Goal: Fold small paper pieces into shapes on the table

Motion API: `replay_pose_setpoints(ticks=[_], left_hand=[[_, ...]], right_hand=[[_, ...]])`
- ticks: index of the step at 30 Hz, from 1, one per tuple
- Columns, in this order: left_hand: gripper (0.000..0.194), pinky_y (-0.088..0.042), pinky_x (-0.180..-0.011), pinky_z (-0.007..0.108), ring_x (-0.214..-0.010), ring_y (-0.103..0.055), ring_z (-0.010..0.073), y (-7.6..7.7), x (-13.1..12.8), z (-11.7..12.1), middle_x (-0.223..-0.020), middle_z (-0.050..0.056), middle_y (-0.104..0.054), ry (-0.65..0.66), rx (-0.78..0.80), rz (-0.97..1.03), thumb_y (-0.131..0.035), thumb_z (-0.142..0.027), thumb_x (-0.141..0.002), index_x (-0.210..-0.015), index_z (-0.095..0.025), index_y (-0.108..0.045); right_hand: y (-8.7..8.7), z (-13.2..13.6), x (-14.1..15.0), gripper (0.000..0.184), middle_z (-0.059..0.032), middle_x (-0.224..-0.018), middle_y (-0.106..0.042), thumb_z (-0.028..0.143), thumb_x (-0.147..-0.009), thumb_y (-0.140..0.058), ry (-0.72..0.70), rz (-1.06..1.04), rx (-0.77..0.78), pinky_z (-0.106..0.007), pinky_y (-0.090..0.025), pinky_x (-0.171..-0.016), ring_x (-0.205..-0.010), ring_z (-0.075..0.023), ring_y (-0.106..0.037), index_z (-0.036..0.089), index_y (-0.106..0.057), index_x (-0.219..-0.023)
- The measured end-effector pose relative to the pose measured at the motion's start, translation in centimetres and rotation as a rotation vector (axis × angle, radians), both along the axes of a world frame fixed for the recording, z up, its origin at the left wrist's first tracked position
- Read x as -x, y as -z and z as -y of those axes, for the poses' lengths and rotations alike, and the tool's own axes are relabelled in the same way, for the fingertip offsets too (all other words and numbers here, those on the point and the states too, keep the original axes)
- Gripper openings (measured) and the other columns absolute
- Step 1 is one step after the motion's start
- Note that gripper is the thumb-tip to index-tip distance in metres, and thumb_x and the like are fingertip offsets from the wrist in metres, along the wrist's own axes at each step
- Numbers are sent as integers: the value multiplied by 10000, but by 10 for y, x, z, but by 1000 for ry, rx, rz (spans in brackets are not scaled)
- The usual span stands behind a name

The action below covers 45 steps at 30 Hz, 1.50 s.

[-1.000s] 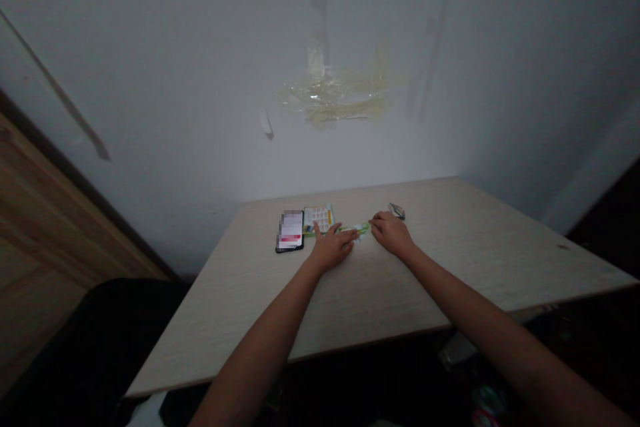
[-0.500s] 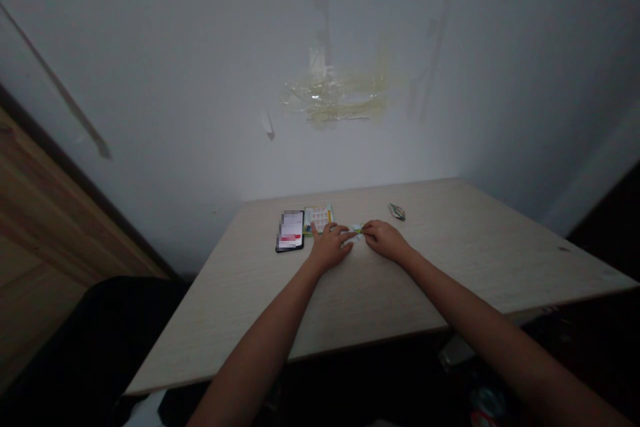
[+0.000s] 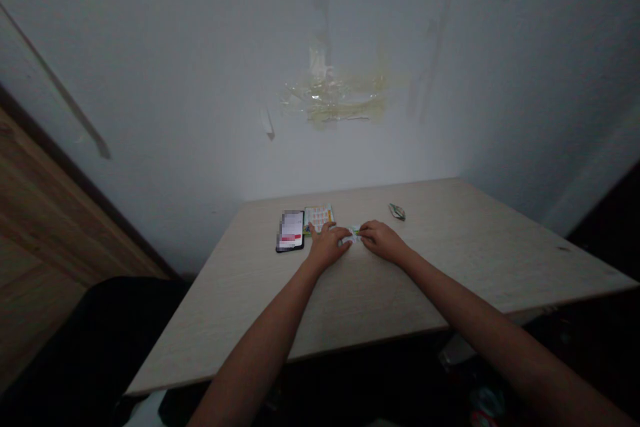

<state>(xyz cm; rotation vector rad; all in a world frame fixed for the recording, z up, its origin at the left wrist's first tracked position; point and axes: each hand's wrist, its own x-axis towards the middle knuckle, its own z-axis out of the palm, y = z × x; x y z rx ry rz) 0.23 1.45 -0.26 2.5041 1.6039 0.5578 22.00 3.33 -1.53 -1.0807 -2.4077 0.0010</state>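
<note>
Lying near the left hand are phone and card.

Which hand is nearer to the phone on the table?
The left hand: it is just right of the phone, while the right hand is farther right, beyond the left one.

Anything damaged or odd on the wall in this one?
Yes. Above the table, a wrinkled, yellowish patch of tape is stuck untidily across the wall, like leftover residue. To its left, a small white flake seems to be peeling away.
</note>
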Motion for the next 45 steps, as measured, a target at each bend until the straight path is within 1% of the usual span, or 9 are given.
replay_pose_setpoints(ticks=[8, 12, 17, 23, 29, 34, 37, 41, 45], left_hand=[[315, 78, -1101, 767, -1370, -404, 315, 3, 1, -2, -1328, -8, -659, 7, -4, 40, -590, -436, -902, -1201, -378, -669], [313, 68, -1116, 757, -1374, -405, 324, 3, 1, -3, -1306, -18, -669, 0, 4, 49, -597, -410, -884, -1186, -388, -676], [281, 46, -1084, 799, -1374, -405, 325, 1, 1, -2, -1311, -37, -661, -2, 17, 49, -581, -400, -889, -1151, -395, -684], [255, 53, -1101, 776, -1381, -397, 308, -4, 0, 0, -1318, -29, -659, -37, 59, 63, -621, -392, -859, -1101, -367, -698], [200, 33, -1116, 767, -1361, -426, 329, -2, -1, -1, -1288, 6, -676, -59, 40, 118, -628, -390, -848, -1009, -333, -731], [191, 53, -1123, 758, -1352, -442, 316, 0, 0, -2, -1270, 1, -687, -48, 32, 126, -612, -388, -877, -1003, -343, -749], [203, 58, -1121, 760, -1339, -462, 299, 0, 0, -3, -1258, 0, -690, -39, 7, 126, -588, -397, -912, -1030, -350, -747], [238, 75, -1139, 724, -1315, -487, 272, -2, -2, -4, -1255, 38, -686, -69, -43, 107, -559, -430, -947, -1038, -319, -749], [244, 104, -1128, 724, -1302, -499, 262, -5, -6, -3, -1222, 43, -699, -62, -43, 85, -535, -411, -968, -1023, -298, -745]], right_hand=[[3, -1, 5, 282, -96, -1078, -698, 392, -916, -626, 54, 0, 13, -333, -460, -927, -1023, -210, -615, 200, -748, -1082], [3, 0, 6, 264, -95, -1066, -710, 376, -937, -602, 67, 30, -4, -324, -461, -917, -1012, -205, -631, 201, -752, -1065], [2, -1, 5, 239, -97, -1070, -718, 326, -951, -581, 43, 55, 1, -310, -467, -920, -1018, -198, -646, 202, -754, -1060], [2, -3, 4, 202, -104, -1068, -729, 262, -935, -597, -13, 4, 2, -335, -477, -944, -1025, -204, -651, 202, -759, -1039], [3, -4, 4, 203, -98, -1087, -736, 232, -935, -585, -69, -52, 50, -333, -475, -972, -1072, -206, -645, 197, -762, -1028], [5, -3, 4, 196, -83, -1090, -735, 205, -905, -603, -34, -127, 101, -328, -483, -960, -1044, -201, -663, 193, -746, -1039], [5, -3, 4, 166, -79, -1068, -737, 183, -877, -616, -36, -161, 90, -332, -486, -950, -1033, -204, -664, 187, -741, -987], [4, -3, 4, 114, -76, -1024, -739, 196, -863, -635, -66, -165, 70, -337, -483, -939, -1000, -204, -665, 189, -740, -906], [5, -5, 6, 116, -75, -1000, -736, 182, -860, -627, -67, -207, 104, -327, -483, -931, -966, -196, -668, 181, -740, -885]])
